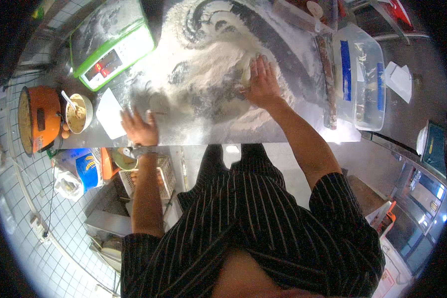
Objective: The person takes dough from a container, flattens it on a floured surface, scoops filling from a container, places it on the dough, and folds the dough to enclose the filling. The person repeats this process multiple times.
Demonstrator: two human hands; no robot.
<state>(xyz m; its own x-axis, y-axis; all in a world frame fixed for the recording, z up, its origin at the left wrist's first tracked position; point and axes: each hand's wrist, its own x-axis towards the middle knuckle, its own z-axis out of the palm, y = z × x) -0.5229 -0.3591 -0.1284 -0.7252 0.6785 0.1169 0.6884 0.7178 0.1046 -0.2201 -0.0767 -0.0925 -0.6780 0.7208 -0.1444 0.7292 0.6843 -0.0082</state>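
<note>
My left hand (139, 126) is spread over the front left of the worktop (193, 138), fingers apart and holding nothing. Its fingertips overlap the edge of a white flat sheet or scraper (110, 113); contact is unclear. A metal-cased watch (136, 152) is on that wrist. Farther right, my right hand (262, 82) lies flat with fingers extended on the loose white flour (219, 59). A pale lump, perhaps dough (246, 76), shows at its left edge; anything beneath the palm is hidden.
A green-edged digital scale (111, 48) stands back left. A bowl with a spoon (76, 113), eggs (65, 130) and an orange round container (41, 117) are at far left. To the right are a rolling pin (328, 82) and a clear plastic bin (368, 82).
</note>
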